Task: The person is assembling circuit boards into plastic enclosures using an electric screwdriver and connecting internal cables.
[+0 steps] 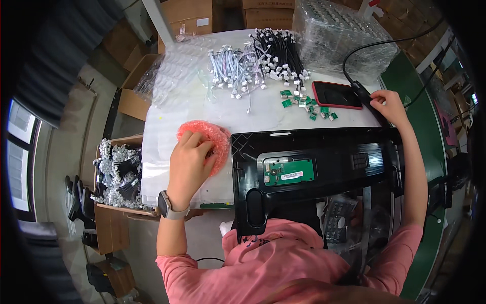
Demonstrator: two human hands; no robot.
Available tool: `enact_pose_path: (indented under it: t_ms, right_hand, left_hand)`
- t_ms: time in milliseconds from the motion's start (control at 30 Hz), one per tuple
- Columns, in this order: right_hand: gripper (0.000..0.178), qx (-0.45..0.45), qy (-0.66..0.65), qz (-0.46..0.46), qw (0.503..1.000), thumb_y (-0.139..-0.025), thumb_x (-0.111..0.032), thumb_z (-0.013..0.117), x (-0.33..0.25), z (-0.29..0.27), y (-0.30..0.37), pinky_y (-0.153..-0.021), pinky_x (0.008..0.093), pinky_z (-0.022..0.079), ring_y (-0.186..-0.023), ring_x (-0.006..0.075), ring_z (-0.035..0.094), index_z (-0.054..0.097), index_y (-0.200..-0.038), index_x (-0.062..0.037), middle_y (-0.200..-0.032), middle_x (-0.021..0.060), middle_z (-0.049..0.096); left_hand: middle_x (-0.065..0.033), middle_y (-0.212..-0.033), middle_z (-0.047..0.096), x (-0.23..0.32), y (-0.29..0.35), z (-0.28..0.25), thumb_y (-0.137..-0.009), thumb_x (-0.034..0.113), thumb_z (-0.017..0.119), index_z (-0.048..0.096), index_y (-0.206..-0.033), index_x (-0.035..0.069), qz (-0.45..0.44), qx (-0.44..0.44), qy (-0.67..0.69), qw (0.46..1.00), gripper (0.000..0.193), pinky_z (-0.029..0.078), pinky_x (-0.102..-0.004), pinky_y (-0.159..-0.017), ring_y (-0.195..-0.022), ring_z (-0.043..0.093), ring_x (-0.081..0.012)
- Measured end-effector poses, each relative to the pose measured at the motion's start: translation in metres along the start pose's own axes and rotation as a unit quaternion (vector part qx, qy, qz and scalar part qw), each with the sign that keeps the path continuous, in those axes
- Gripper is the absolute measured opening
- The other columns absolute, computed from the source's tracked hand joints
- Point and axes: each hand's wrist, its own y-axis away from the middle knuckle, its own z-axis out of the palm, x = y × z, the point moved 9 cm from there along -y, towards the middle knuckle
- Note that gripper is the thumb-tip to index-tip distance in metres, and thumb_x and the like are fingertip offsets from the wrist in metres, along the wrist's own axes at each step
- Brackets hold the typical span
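My left hand (190, 157), with a watch on its wrist, reaches into a pink bubble-wrap bundle (218, 138). Its fingers are bent together over dark contents; whatever they pinch is hidden. On the right, my right hand (389, 105) has its fingers closed around a black corded tool (362, 94), which looks like an electric screwdriver. Between my arms a long black plastic housing (324, 195) lies across the table's near edge and over my lap. A green circuit board (298, 171) with a white label sits in its recess.
White-connector cables, a pale bunch (235, 68) and a black bunch (278, 50), lie at the back. Near them are small green boards (311, 105) and a red-edged phone (338, 95). A plastic-wrapped stack (344, 38) stands back right; a carton of cables (119, 172) is at left.
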Motion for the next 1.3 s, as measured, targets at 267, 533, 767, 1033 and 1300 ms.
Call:
enact_pose_path:
  t_ms: [267,533,767,1033,1300]
  right_hand:
    - [0.019,0.009,-0.040,-0.378,0.925,-0.086,0.001,0.058,-0.218,0.080,-0.073,-0.077,0.0376,0.052,-0.090,0.0333,0.066,0.067,-0.102,-0.0008,-0.099,0.0146,0.069]
    - [0.026,-0.072,0.217,-0.168,0.959,-0.087,-0.014,0.056,-0.223,0.168,-0.214,-0.081,0.0426,0.054,-0.092,0.0328,0.067,0.070,-0.109,-0.0105,-0.098,0.0119,0.072]
    - [0.024,-0.079,0.150,-0.190,0.967,-0.083,-0.018,0.058,-0.201,0.168,-0.241,-0.078,0.0436,0.055,-0.088,0.0330,0.069,0.074,-0.101,-0.0133,-0.095,0.0120,0.072]
    - [0.020,-0.017,0.317,-0.122,0.940,-0.079,-0.021,0.065,-0.216,0.187,-0.253,-0.075,0.0459,0.056,-0.086,0.0320,0.070,0.074,-0.094,-0.0109,-0.091,0.0139,0.072]
    - [0.026,-0.073,0.270,-0.110,0.954,-0.075,-0.025,0.071,-0.226,0.194,-0.254,-0.070,0.0437,0.058,-0.083,0.0309,0.071,0.074,-0.093,-0.0060,-0.089,0.0125,0.073]
  left_hand:
    - [-0.0110,-0.082,0.058,-0.017,-0.004,0.018,-0.063,0.000,0.073,0.063,-0.078,0.002,-0.058,-0.071,0.030,0.995,0.018,0.048,-0.0401,-0.069,-0.082,0.055,-0.0312]
    - [-0.0108,-0.077,0.055,-0.027,-0.009,0.022,-0.062,-0.002,0.072,0.059,-0.077,0.003,-0.080,-0.039,0.128,0.988,0.021,0.044,-0.0402,-0.064,-0.076,0.052,-0.0324]
    - [-0.0114,-0.078,0.054,-0.029,-0.014,0.024,-0.062,-0.002,0.071,0.059,-0.079,0.003,-0.073,-0.054,0.104,0.990,0.021,0.043,-0.0412,-0.064,-0.075,0.051,-0.0331]
    - [-0.0114,-0.082,0.054,-0.030,-0.013,0.028,-0.065,-0.001,0.070,0.059,-0.081,0.004,-0.078,-0.072,0.100,0.989,0.020,0.042,-0.0415,-0.064,-0.077,0.051,-0.0328]
    - [-0.0120,-0.083,0.054,-0.030,-0.011,0.027,-0.066,-0.001,0.070,0.059,-0.083,0.003,-0.080,-0.079,0.092,0.989,0.020,0.043,-0.0418,-0.065,-0.077,0.051,-0.0332]
